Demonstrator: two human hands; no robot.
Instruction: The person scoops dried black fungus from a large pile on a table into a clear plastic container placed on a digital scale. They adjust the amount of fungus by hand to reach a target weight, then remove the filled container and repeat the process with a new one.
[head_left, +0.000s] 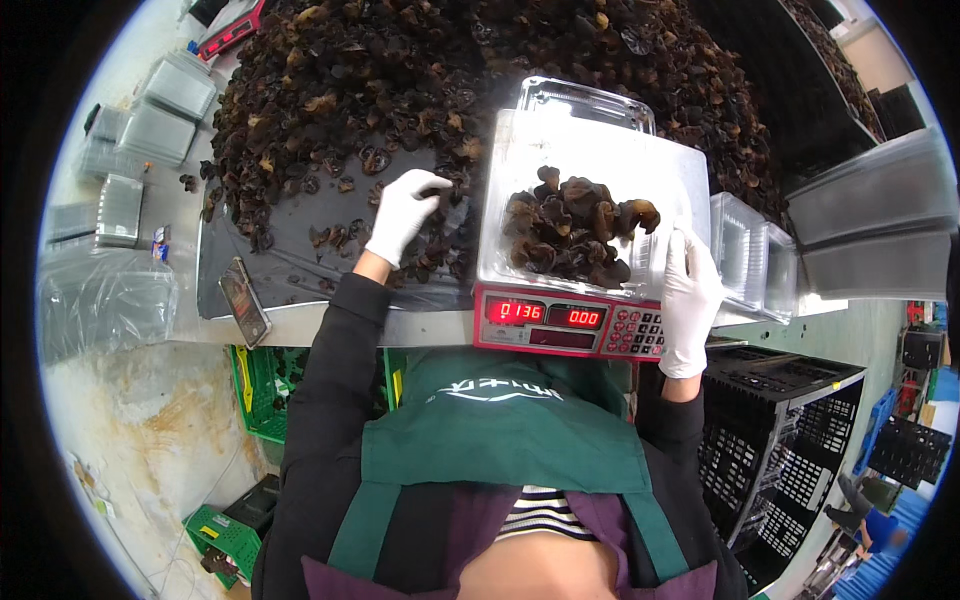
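Observation:
My left hand (405, 214), in a white glove, is over loose wood ear mushrooms left of the scale, thumb and index finger curled towards each other; whether a piece is between them is unclear. My right hand (690, 296), also gloved, rests at the right edge of the red digital scale (540, 340), fingers at the rim of the clear plastic tray on it. A small heap of brown wood ear mushrooms (574, 225) lies on that tray. The lit display reads 0.136 and 0.00. Behind it sits a clear plastic container (592, 101).
A large mound of wood ear mushrooms (360, 82) covers the table's back. Stacked clear containers (157, 131) stand at left, more (739, 247) at right. A phone (246, 300) lies at the front edge. Black crates (780, 442) and a green crate (259, 405) stand below.

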